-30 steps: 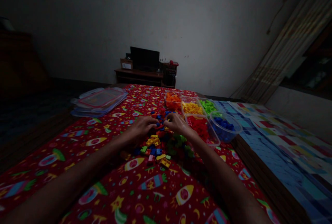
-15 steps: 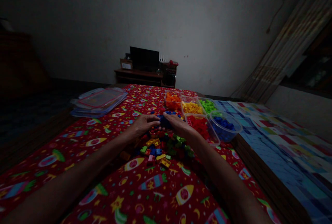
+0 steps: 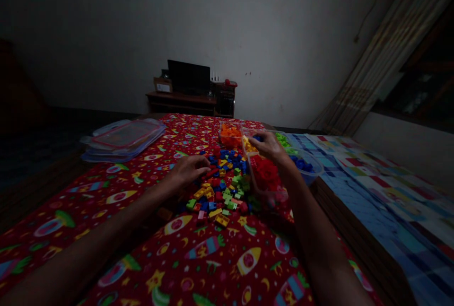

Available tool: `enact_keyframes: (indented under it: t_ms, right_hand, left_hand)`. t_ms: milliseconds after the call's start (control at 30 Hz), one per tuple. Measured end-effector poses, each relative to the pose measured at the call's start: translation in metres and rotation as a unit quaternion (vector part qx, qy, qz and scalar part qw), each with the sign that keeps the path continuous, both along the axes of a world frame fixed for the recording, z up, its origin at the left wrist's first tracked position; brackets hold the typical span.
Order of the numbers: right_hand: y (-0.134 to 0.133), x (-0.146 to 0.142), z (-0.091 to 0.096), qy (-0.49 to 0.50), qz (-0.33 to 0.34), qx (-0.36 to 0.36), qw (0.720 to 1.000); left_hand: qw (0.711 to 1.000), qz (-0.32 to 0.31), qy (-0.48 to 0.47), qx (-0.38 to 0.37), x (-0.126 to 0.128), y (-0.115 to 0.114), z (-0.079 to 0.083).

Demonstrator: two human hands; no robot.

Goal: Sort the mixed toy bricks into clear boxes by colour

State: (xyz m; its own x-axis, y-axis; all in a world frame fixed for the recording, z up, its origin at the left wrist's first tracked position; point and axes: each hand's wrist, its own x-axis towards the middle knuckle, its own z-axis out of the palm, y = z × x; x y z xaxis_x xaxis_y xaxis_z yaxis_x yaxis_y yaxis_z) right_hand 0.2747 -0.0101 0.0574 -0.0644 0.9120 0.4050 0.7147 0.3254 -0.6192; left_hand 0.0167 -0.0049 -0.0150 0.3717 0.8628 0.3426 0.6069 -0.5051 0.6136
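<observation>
I've got the right hand [image 3: 271, 147] pinched on blue bricks [image 3: 258, 138] right of centre-frame, blue tub [image 3: 314, 176] to its lower right, left hand [image 3: 191, 168] farther off, can't tell if it's gripping anything.

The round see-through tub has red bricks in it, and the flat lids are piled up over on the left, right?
Not red: the round see-through tub has blue bricks in it, as the head view shows. The flat lids are piled on the left.

Right hand [image 3: 271, 147] holding blue brick [image 3: 258, 138], left hand [image 3: 187, 170] at brick pile [image 3: 227, 196], stacked lids [image 3: 124, 138]
</observation>
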Motion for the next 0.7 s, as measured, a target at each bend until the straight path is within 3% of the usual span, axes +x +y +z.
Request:
enact_keyframes:
  t_ms: [100, 200, 333, 500, 600, 700]
  right_hand:
    - [0.002, 0.045, 0.009, -0.094, -0.13, 0.063, 0.985]
    - [0.002, 0.08, 0.003, -0.135, -0.215, 0.053, 0.966]
    - [-0.004, 0.105, -0.002, -0.136, -0.251, 0.043, 0.957]
    - [-0.029, 0.12, 0.018, -0.103, -0.25, 0.123, 0.955]
    - [-0.049, 0.133, 0.026, -0.097, -0.241, 0.102, 0.96]
    - [-0.068, 0.151, 0.021, -0.144, -0.276, 0.095, 0.946]
  left_hand:
    - [0.998, -0.02, 0.045, 0.036, -0.001, -0.001, -0.001]
    - [0.995, -0.032, 0.067, 0.06, -0.001, 0.002, -0.004]
    - [0.993, -0.028, 0.083, 0.078, -0.002, 0.003, -0.001]
    - [0.993, -0.035, 0.075, 0.079, -0.001, 0.002, 0.006]
    - [0.993, -0.043, 0.069, 0.082, -0.001, 0.002, 0.008]
    - [0.992, -0.055, 0.065, 0.091, -0.001, 0.002, 0.011]
